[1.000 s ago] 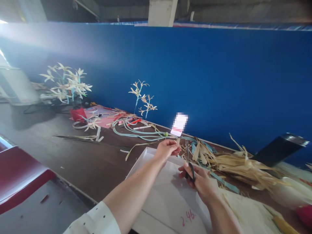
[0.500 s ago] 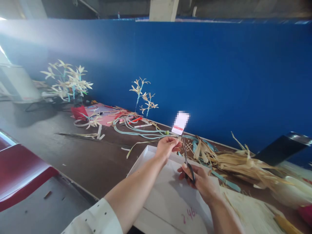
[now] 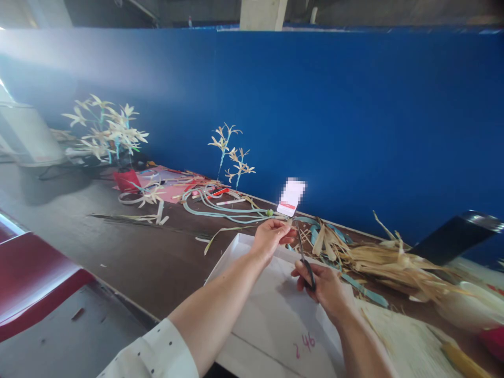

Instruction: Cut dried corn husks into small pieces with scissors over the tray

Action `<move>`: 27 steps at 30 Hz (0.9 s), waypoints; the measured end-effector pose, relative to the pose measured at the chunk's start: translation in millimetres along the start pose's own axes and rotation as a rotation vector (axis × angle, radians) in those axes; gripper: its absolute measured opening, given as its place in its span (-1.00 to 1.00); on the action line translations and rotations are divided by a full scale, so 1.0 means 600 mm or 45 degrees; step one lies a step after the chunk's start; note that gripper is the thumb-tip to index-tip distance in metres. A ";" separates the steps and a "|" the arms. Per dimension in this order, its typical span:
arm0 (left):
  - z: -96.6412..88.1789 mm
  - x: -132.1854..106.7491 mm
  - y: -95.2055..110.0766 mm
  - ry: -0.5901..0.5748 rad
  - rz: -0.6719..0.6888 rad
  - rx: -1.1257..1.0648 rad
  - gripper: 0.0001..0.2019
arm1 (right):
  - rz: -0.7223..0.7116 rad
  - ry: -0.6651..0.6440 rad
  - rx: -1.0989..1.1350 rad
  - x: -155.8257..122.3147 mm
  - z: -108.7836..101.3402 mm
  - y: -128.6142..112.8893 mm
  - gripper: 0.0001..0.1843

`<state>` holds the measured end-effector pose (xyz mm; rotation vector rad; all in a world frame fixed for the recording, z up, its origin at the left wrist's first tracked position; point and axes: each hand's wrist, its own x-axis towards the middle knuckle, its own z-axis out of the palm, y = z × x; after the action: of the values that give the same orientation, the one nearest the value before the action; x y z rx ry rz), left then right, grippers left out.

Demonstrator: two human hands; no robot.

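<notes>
Right hand [image 3: 326, 287] clamped on one pair of scissors [image 3: 303, 253], left hand [image 3: 270, 236] pinching one husk strip [image 3: 291, 223]

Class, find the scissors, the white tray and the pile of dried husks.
scissors [image 3: 301, 251]: head view, on the blades above the handle.
white tray [image 3: 258, 315]: head view, on its bare floor.
pile of dried husks [image 3: 388, 261]: head view, on its middle.

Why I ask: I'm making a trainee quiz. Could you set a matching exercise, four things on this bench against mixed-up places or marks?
1 scissors
2 red pot
3 dried husks
4 white tray

a bears pink writing
b beneath the pale flowers, far left
c in the right hand
d heaped along the blue wall, right side

Pairs: 1-c, 2-b, 3-d, 4-a
</notes>
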<state>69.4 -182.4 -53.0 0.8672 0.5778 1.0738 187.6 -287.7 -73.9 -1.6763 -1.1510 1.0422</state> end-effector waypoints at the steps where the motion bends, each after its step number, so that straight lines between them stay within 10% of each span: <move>1: 0.000 0.000 0.000 0.000 -0.002 0.000 -0.81 | -0.005 0.003 -0.002 0.000 0.000 0.000 -0.47; 16: 0.001 -0.004 0.000 -0.021 0.004 0.004 -0.80 | -0.020 0.084 -0.020 0.001 -0.004 -0.001 -0.50; 27: -0.003 -0.010 -0.011 -0.266 -0.126 0.418 -0.75 | -0.106 0.490 0.594 0.009 -0.015 0.004 -0.44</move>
<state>69.0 -188.6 -59.6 1.2088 0.6228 0.7974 197.7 -284.4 -74.4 -1.3633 -0.6594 0.8111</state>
